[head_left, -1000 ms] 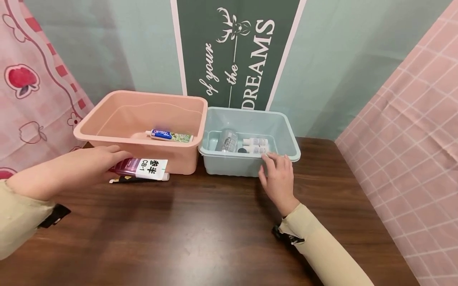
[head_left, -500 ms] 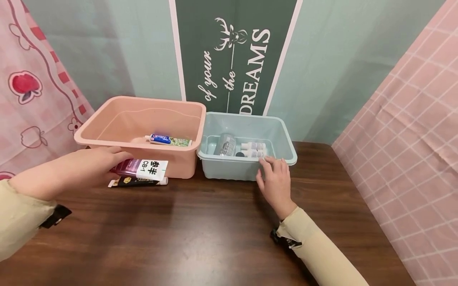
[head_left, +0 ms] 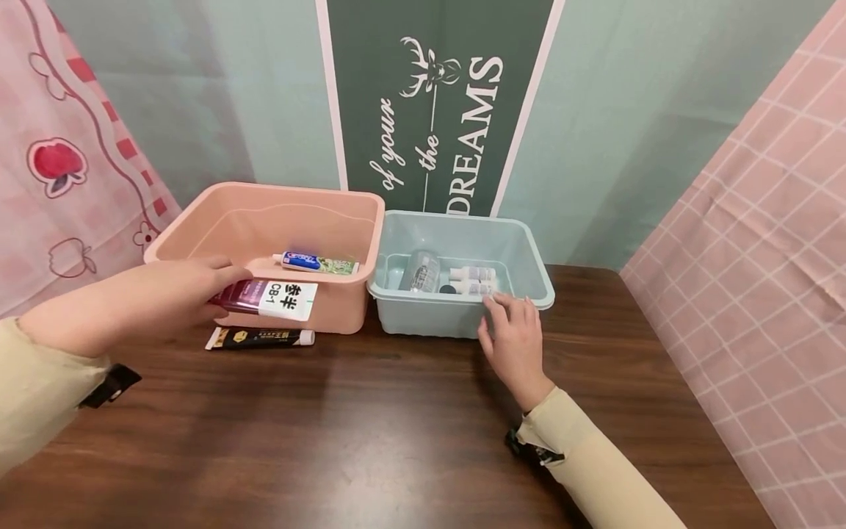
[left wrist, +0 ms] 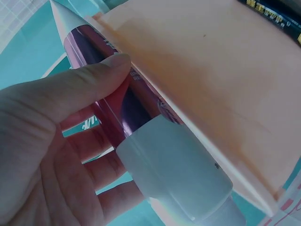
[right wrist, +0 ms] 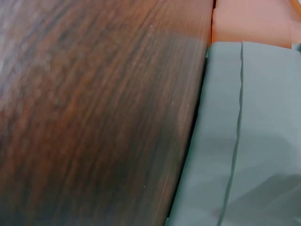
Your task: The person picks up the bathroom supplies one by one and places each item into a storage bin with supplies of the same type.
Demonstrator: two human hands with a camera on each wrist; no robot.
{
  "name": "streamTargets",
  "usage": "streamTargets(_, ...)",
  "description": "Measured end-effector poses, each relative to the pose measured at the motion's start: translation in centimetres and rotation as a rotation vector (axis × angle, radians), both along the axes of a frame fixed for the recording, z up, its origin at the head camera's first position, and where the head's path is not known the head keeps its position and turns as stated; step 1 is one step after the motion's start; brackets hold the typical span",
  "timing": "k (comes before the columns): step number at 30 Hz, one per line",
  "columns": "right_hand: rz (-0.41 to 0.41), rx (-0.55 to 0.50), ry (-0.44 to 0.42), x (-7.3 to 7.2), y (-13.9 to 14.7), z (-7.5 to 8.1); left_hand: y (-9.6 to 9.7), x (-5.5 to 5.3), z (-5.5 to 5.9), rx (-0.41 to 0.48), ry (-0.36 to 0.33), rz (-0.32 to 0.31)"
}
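My left hand [head_left: 145, 297] grips a purple-red toothpaste tube [head_left: 247, 295] with a white end, raised in front of the pink bin [head_left: 333, 312]. In the left wrist view the thumb lies across the tube [left wrist: 110, 110], fingers behind it, and its broad pale cap [left wrist: 174, 165] points down to the right. Below it, a black toothpaste tube [head_left: 261, 339] lies on the table. My right hand [head_left: 518, 353] touches the front rim of the light-blue bin [head_left: 429, 317] with relaxed fingers; the right wrist view does not show the hand.
Inside the pink bin lies a blue-and-green toothpaste tube [head_left: 317, 263]. The blue bin holds a clear bottle [head_left: 423, 272] and small white bottles [head_left: 474, 274]. Both bins stand side by side on the dark wooden table [head_left: 370, 433], before a hanging cloth [head_left: 595, 132].
My left hand has lifted the purple-red tube up off the black one, which now shows fully on the table. The right hand stays at the blue bin's rim. The head view has shifted slightly.
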State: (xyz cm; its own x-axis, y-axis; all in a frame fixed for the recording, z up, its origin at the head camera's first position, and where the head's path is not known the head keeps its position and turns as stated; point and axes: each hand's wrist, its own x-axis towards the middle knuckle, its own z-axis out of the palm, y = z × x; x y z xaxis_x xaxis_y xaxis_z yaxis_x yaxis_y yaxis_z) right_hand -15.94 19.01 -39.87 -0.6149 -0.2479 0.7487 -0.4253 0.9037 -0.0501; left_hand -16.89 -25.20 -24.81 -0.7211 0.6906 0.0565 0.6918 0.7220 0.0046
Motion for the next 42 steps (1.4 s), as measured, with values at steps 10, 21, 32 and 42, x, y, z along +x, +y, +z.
streamTargets(10, 0.000, -0.010, 0.006, 0.0, -0.2, -0.1, 0.5, -1.0, 0.9, -0.005, 0.010, -0.036)
streamTargets(21, 0.020, -0.001, 0.027, -0.2, -0.3, -0.2, 0.3, -2.2, 1.8, -0.029, -0.027, -0.017)
streamTargets(32, 0.002, 0.000, 0.001, 0.0, 0.2, 0.2, 1.8, -4.7, 2.1, 0.015, -0.029, -0.091)
streamTargets(42, 0.010, 0.022, -0.034, 0.2, 0.1, 0.6, 2.1, -6.0, 2.4, 0.001, -0.081, -0.083)
